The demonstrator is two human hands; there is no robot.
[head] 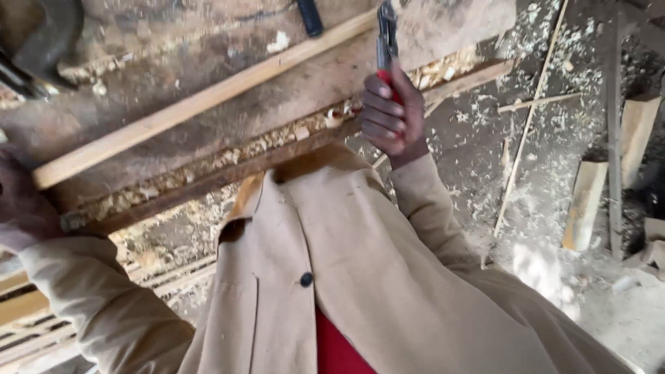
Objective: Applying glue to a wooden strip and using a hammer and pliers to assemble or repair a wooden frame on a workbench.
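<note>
We are looking straight down our own front, past a tan work coat with a dark button, to the surface and the floor beyond it.

Our right hand is raised in front of the chest and wrapped into a full fist around the red handles of a pair of pliers. The metal nose points away from us, over the far part of the surface. The grip is fully closed on the handles, which would keep the tool steady and its nose directed outward; whether the nose itself pinches anything we cannot tell.

Our left hand sits at the frame's left edge, blurred. It lies just beside the near end of a long pale wooden batten that runs diagonally across the surface, perhaps bracing it, but whether the fingers close on it we cannot tell.

Wood shavings fill the gap along the surface's edge. On the floor, thin offcut strips and short blocks lie scattered in sawdust.
</note>
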